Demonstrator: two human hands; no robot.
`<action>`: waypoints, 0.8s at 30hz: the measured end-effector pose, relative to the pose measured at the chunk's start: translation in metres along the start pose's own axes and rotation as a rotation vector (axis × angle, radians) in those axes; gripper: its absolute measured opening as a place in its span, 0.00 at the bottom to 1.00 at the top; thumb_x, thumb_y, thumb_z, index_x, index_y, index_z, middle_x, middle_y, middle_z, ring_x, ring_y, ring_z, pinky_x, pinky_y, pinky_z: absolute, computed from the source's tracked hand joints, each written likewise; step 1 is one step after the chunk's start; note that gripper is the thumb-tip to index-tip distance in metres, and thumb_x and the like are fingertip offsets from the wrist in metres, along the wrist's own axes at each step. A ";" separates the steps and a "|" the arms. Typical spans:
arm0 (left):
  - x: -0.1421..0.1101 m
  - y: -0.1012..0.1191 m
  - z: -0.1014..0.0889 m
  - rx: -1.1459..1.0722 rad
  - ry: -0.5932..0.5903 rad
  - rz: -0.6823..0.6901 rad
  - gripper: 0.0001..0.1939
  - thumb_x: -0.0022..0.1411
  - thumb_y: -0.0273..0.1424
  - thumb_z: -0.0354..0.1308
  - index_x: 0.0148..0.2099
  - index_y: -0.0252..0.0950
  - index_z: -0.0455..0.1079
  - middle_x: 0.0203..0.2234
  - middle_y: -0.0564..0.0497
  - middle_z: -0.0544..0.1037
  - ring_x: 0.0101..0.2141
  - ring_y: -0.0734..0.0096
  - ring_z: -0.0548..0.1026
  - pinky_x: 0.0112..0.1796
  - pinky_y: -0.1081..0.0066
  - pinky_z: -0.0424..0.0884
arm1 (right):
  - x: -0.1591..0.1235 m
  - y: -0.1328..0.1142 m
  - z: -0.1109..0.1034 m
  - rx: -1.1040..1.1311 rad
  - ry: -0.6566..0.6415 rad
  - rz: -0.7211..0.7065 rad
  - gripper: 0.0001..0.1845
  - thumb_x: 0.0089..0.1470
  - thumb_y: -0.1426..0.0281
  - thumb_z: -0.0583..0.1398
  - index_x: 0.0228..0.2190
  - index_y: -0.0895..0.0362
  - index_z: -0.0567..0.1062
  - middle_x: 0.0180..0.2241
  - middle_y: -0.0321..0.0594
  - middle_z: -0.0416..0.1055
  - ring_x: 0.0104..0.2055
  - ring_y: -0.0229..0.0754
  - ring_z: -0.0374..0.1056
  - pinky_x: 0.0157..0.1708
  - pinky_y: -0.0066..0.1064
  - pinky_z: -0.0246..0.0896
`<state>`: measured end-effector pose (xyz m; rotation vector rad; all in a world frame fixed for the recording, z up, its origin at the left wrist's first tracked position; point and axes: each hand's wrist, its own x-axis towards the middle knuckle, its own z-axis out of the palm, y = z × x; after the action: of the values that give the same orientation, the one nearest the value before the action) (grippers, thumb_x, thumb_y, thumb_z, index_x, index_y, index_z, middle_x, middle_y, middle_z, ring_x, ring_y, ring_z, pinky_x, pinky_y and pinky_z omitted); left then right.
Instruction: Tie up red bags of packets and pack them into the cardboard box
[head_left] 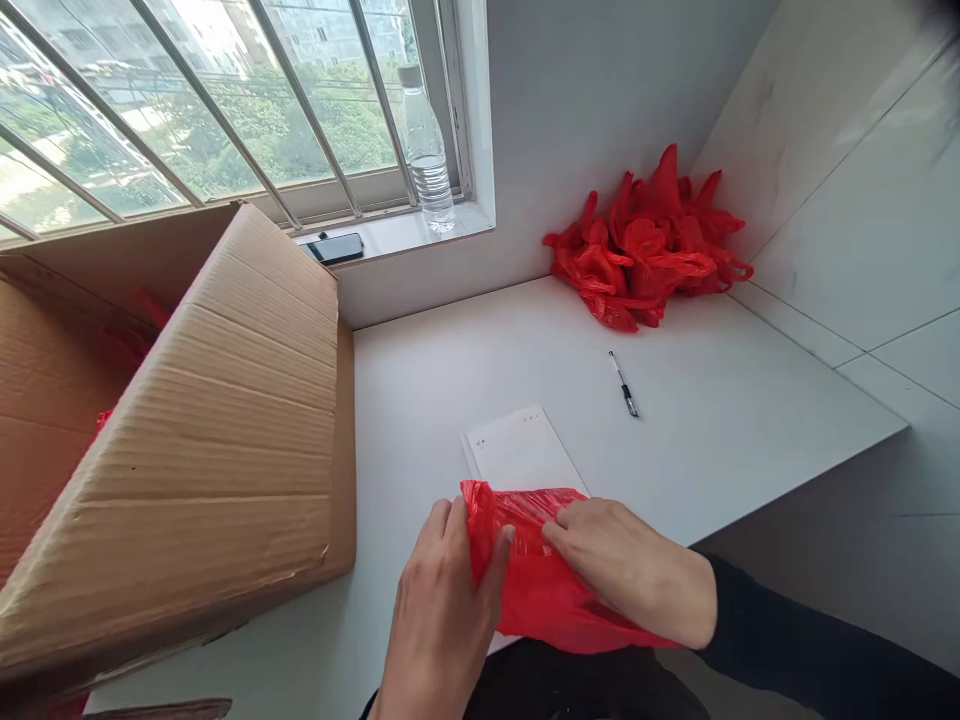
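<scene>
A thin red plastic bag is between my two hands at the table's near edge, crumpled along its top. My left hand grips the bag's left edge, its thumb on the near side. My right hand lies across the right part of the bag with its fingers curled at the upper edge; the fingertips are partly hidden in the folds. Just beyond the bag are white paper sheets with small marks along the top, their near part covered by the bag.
A cardboard box with its flap up stands at the left, red plastic inside. Red bags are heaped in the far corner. A pen lies on the white table. The windowsill holds a water bottle and a phone.
</scene>
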<state>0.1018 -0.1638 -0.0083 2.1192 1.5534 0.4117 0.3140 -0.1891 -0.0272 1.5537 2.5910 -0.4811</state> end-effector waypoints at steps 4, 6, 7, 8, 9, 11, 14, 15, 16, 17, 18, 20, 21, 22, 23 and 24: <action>-0.004 0.007 -0.004 -0.112 -0.197 0.033 0.06 0.69 0.38 0.55 0.42 0.45 0.72 0.37 0.50 0.78 0.34 0.59 0.77 0.32 0.65 0.70 | -0.021 0.005 -0.017 0.076 0.337 0.124 0.18 0.63 0.83 0.51 0.47 0.55 0.73 0.39 0.43 0.75 0.40 0.47 0.73 0.42 0.39 0.70; -0.003 0.008 -0.006 -0.159 -0.171 0.001 0.10 0.71 0.38 0.51 0.39 0.44 0.72 0.33 0.50 0.78 0.31 0.61 0.76 0.31 0.65 0.68 | -0.028 -0.009 -0.032 0.137 0.461 0.163 0.16 0.65 0.81 0.51 0.47 0.55 0.73 0.40 0.44 0.74 0.41 0.49 0.73 0.41 0.40 0.70; -0.002 0.009 -0.006 -0.196 -0.137 -0.026 0.13 0.73 0.39 0.50 0.38 0.43 0.72 0.31 0.51 0.78 0.30 0.61 0.75 0.32 0.65 0.68 | -0.030 -0.018 -0.037 0.208 0.512 0.134 0.15 0.66 0.79 0.51 0.47 0.53 0.72 0.41 0.43 0.74 0.42 0.48 0.73 0.42 0.39 0.71; -0.001 0.010 -0.007 -0.245 -0.093 -0.056 0.14 0.73 0.41 0.49 0.38 0.43 0.72 0.31 0.51 0.78 0.30 0.62 0.74 0.32 0.65 0.69 | -0.031 -0.028 -0.040 0.312 0.505 0.085 0.14 0.66 0.78 0.52 0.46 0.52 0.72 0.42 0.41 0.74 0.42 0.46 0.73 0.42 0.37 0.71; 0.000 0.011 -0.007 -0.304 -0.047 -0.093 0.14 0.73 0.43 0.50 0.38 0.43 0.72 0.31 0.51 0.78 0.30 0.62 0.74 0.33 0.64 0.69 | -0.031 -0.036 -0.041 0.382 0.455 0.062 0.15 0.65 0.79 0.53 0.45 0.50 0.72 0.41 0.39 0.75 0.40 0.44 0.74 0.39 0.33 0.71; 0.001 0.016 -0.005 -0.466 0.030 -0.188 0.13 0.70 0.46 0.54 0.41 0.43 0.72 0.34 0.51 0.78 0.34 0.62 0.76 0.36 0.65 0.71 | -0.025 -0.044 -0.034 0.376 0.217 0.048 0.18 0.57 0.85 0.55 0.41 0.52 0.73 0.38 0.36 0.75 0.36 0.42 0.74 0.35 0.32 0.71; -0.001 0.025 0.002 -0.760 0.092 -0.318 0.14 0.67 0.46 0.60 0.44 0.42 0.72 0.40 0.50 0.79 0.38 0.63 0.77 0.39 0.67 0.72 | -0.008 -0.035 -0.014 0.147 -0.058 0.159 0.21 0.50 0.89 0.55 0.42 0.58 0.73 0.39 0.43 0.77 0.38 0.47 0.76 0.35 0.36 0.72; -0.002 0.027 0.005 -0.838 0.098 -0.339 0.14 0.66 0.46 0.61 0.45 0.41 0.72 0.41 0.49 0.79 0.39 0.63 0.77 0.39 0.68 0.72 | -0.003 -0.029 -0.008 0.099 -0.093 0.207 0.21 0.51 0.89 0.55 0.43 0.59 0.73 0.40 0.45 0.78 0.37 0.48 0.77 0.33 0.36 0.71; -0.003 0.029 0.009 -0.895 0.096 -0.347 0.14 0.66 0.45 0.61 0.46 0.41 0.72 0.42 0.49 0.79 0.39 0.64 0.77 0.39 0.69 0.72 | 0.000 -0.023 -0.003 0.068 -0.108 0.239 0.20 0.52 0.88 0.55 0.44 0.59 0.73 0.39 0.45 0.79 0.36 0.48 0.78 0.31 0.34 0.70; -0.003 0.030 0.013 -0.928 0.085 -0.345 0.15 0.66 0.45 0.62 0.46 0.40 0.72 0.41 0.49 0.80 0.39 0.64 0.77 0.38 0.69 0.72 | 0.002 -0.018 0.002 0.031 -0.119 0.250 0.19 0.54 0.87 0.56 0.44 0.58 0.74 0.37 0.45 0.79 0.34 0.47 0.78 0.29 0.33 0.68; -0.003 0.030 0.016 -0.939 0.070 -0.338 0.15 0.67 0.45 0.61 0.46 0.40 0.73 0.41 0.49 0.79 0.38 0.64 0.76 0.38 0.69 0.72 | 0.003 -0.014 0.005 -0.021 -0.128 0.246 0.18 0.54 0.87 0.57 0.43 0.58 0.75 0.35 0.44 0.80 0.32 0.47 0.78 0.27 0.32 0.67; -0.003 0.030 0.023 -0.908 0.047 -0.309 0.15 0.68 0.46 0.60 0.46 0.39 0.73 0.38 0.50 0.78 0.36 0.65 0.75 0.37 0.68 0.71 | 0.001 -0.008 0.009 -0.141 -0.137 0.222 0.17 0.53 0.86 0.59 0.41 0.59 0.77 0.32 0.46 0.80 0.32 0.51 0.78 0.28 0.35 0.66; -0.002 0.029 0.025 -0.873 0.051 -0.299 0.15 0.68 0.46 0.59 0.46 0.39 0.73 0.36 0.51 0.77 0.34 0.65 0.73 0.36 0.68 0.70 | -0.001 -0.006 0.010 -0.196 -0.143 0.214 0.16 0.52 0.87 0.59 0.39 0.60 0.78 0.30 0.47 0.79 0.33 0.52 0.77 0.29 0.37 0.66; -0.002 0.029 0.027 -0.833 0.065 -0.291 0.15 0.69 0.46 0.59 0.45 0.39 0.73 0.34 0.52 0.76 0.32 0.66 0.72 0.35 0.68 0.69 | -0.004 -0.004 0.010 -0.235 -0.149 0.211 0.15 0.51 0.87 0.60 0.35 0.60 0.78 0.29 0.48 0.79 0.33 0.54 0.77 0.30 0.39 0.66; -0.001 0.029 0.029 -0.794 0.088 -0.286 0.15 0.69 0.46 0.59 0.43 0.39 0.73 0.32 0.53 0.75 0.31 0.67 0.70 0.34 0.69 0.67 | -0.006 -0.002 0.010 -0.252 -0.154 0.217 0.14 0.49 0.88 0.60 0.31 0.60 0.78 0.28 0.49 0.78 0.33 0.55 0.76 0.31 0.40 0.66; -0.001 0.030 0.030 -0.760 0.113 -0.281 0.15 0.69 0.46 0.59 0.42 0.40 0.73 0.31 0.53 0.75 0.29 0.68 0.69 0.33 0.69 0.66 | -0.008 0.000 0.010 -0.261 -0.157 0.227 0.14 0.47 0.89 0.60 0.27 0.59 0.78 0.26 0.49 0.78 0.33 0.55 0.76 0.32 0.41 0.66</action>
<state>0.1405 -0.1776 -0.0175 1.2991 1.4154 0.8662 0.3169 -0.1991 -0.0345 1.6191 2.2224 -0.2237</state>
